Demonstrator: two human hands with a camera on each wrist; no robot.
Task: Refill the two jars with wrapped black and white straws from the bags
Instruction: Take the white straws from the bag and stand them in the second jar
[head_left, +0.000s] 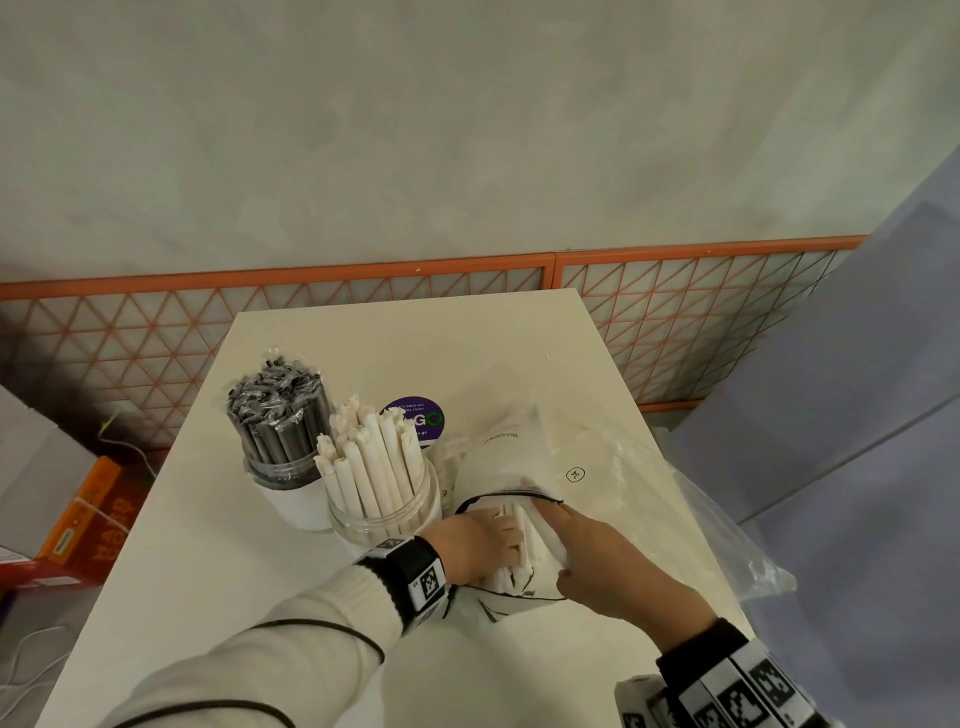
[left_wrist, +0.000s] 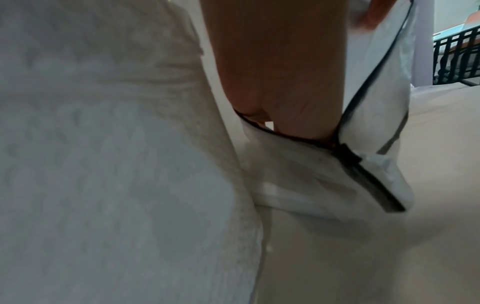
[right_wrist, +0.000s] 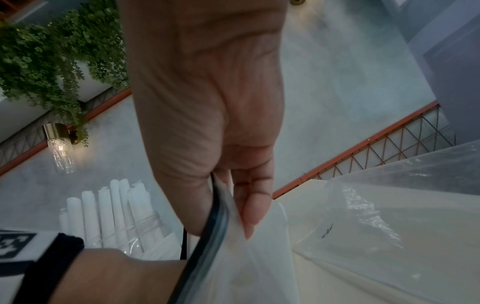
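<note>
Lying on the tabletop (head_left: 322, 582) beside the jars, the translucent black-rimmed bag (head_left: 524, 483) is holding white wrapped straws (head_left: 522, 540); my right hand (head_left: 613, 566) is pinching its rim while my left hand (head_left: 480, 548) is gripping straws inside.

**Counter and what is lying on it**

A pale cream counter (head_left: 218, 545) is carrying everything here. Two jars are standing on it just beyond the left hand (head_left: 480, 545): a clear jar of white wrapped straws (head_left: 382, 512) is sitting nearest that hand, and a jar of black wrapped straws (head_left: 288, 478) is standing touching it on its far-left side. A round purple sticker (head_left: 418, 421) is lying flat beyond the jars. A zip bag with a black edge (head_left: 519, 582) is resting on the counter between both hands, white straws showing inside. A crumpled clear plastic bag (head_left: 727, 530) is lying beyond and beside the right hand (head_left: 618, 566), trailing over the counter's edge.
</note>
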